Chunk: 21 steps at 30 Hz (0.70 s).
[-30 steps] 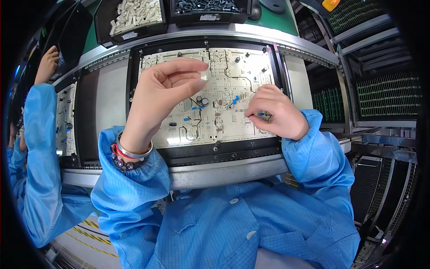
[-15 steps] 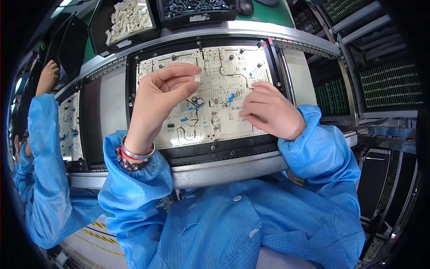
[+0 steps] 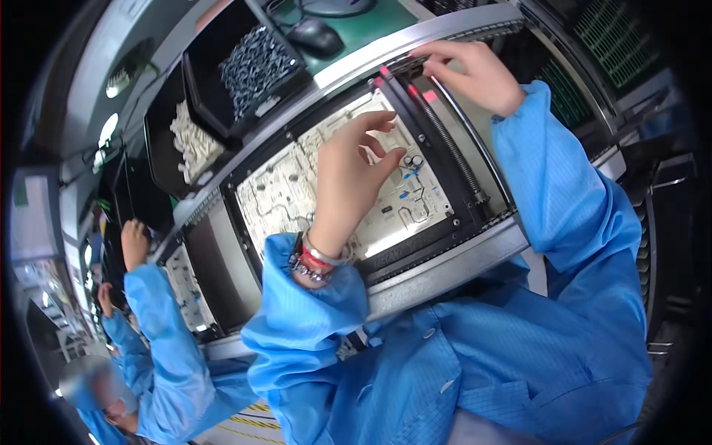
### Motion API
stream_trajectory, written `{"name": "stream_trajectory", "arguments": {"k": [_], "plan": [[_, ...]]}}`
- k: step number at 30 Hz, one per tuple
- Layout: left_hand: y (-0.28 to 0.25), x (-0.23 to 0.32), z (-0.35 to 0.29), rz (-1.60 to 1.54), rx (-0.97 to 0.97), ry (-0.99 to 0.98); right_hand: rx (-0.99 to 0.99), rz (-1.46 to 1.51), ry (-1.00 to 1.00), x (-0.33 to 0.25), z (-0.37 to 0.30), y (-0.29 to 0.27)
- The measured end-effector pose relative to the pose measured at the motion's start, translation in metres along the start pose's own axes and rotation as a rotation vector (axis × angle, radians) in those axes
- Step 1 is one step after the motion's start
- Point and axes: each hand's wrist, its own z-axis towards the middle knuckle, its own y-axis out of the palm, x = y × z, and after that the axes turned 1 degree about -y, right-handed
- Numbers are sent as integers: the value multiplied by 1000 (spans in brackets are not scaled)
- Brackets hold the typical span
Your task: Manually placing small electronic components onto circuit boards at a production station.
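Observation:
My left hand [image 3: 352, 174] hovers over the pale circuit board [image 3: 271, 189], fingers curved and apart from the thumb, with nothing visible between them. Red and beaded bracelets and a metal bangle circle that wrist. Small blue and black parts stand on the board, which sits in a black frame [image 3: 415, 251]. Up at the far right my right hand [image 3: 478, 74] reaches beside the metal rail, its index finger stretched out and its thumb a little apart. No held thing shows in it. Below it run a ribbed rod [image 3: 449, 141] and red marks on the frame's corner.
Past the far rail [image 3: 348, 67] stand a black bin [image 3: 199, 85] of dark small parts and another [image 3: 157, 137] of white pieces. A black mouse [image 3: 315, 37] lies on the green mat. At left, a co-worker's hand [image 3: 135, 245] is near a second board [image 3: 185, 293].
The view has turned to the right. My right hand has left the board for the far right rail. My left hand stays above the board; its fingertips have parted.

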Motion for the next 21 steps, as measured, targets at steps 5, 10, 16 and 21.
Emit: {"name": "stream_trajectory", "arguments": {"k": [5,10,16,21], "plan": [[21,-25,7,173,39,-78,18,-15,29,-17,1,8],[22,-18,11,276,14,-45,56,-35,36,-20,-1,10],[22,-10,17,381,-40,4,94,-45,21,-21,-3,9],[21,-3,19,509,-80,182,95,-82,-123,-7,-2,20]]}}
